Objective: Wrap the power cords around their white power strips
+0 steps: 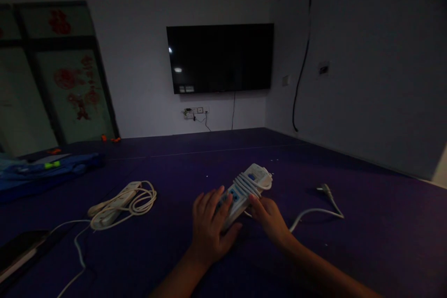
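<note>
You have both hands on one white power strip, held tilted above the purple surface, its far end pointing away and to the right. Your left hand grasps the near end: fingers spread over the blue sockets, thumb along the near edge. Your right hand sits against the right edge, just beyond the left, fingers curled in and thumb tip at the wraps of white cord. Cannot tell whether those right fingers pinch the cord or only brace the strip; their undersides are hidden. The cord circles the strip in several close turns ahead of your left fingers, and a looser loop hangs at the far end. To the right of the grip, a length of cord runs out past your right wrist, bends sharply and ends at the plug, which is well apart from both hands. Left of the grip lies a second power strip, a coiled cream cord loosely draped over it. A thin white cable runs nearer to you on that side, and a dark flat object lies farther left; what it is, cannot tell. Beyond these, at far left, is a rumpled blue cloth. Straight ahead of the grip, a dark television hangs on the far wall above some wall sockets. Ahead and to the right, a black cable dangles against the side wall.
</note>
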`<state>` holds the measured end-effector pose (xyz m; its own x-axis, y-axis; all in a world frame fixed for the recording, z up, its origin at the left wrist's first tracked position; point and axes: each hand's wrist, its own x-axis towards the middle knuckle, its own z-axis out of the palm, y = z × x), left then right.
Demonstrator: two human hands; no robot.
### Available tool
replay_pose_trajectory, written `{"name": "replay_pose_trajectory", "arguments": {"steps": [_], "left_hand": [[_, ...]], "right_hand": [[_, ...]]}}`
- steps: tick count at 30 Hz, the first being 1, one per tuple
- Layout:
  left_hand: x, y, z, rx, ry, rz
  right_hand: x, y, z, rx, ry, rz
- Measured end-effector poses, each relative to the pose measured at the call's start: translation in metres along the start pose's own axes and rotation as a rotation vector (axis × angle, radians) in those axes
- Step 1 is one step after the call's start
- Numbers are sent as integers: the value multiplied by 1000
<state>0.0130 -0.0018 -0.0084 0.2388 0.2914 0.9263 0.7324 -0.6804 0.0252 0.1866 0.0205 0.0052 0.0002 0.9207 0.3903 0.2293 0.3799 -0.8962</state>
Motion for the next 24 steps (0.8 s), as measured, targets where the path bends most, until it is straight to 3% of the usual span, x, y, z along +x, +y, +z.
{"name": "replay_pose_trajectory", "arguments": {"steps": [2, 5, 8, 10, 13, 21, 24], "left_hand": [[-1, -4, 2, -239, -34, -303], [-1, -9, 8, -765, -84, -827], [-2, -12, 13, -1243, -290, -1104], [-3, -13, 13, -1409, -393, -1155], [-3, -11, 12, -1494, -391, -1162], [4, 0, -1, -1476, -524, -1030], [6, 4, -2, -1439, -507, -1032]], "right_hand": [[1, 2, -1, 6, -6, -15], [0, 3, -2, -20, -14, -58], [-1, 2, -3, -41, -88, -111], [-1, 2, -4, -38, -156, -137], [-2, 2, -4, -63, -224, -151], [-5, 4, -6, -122, -334, -113], [-5, 5, -6, -118, -359, -128]]}}
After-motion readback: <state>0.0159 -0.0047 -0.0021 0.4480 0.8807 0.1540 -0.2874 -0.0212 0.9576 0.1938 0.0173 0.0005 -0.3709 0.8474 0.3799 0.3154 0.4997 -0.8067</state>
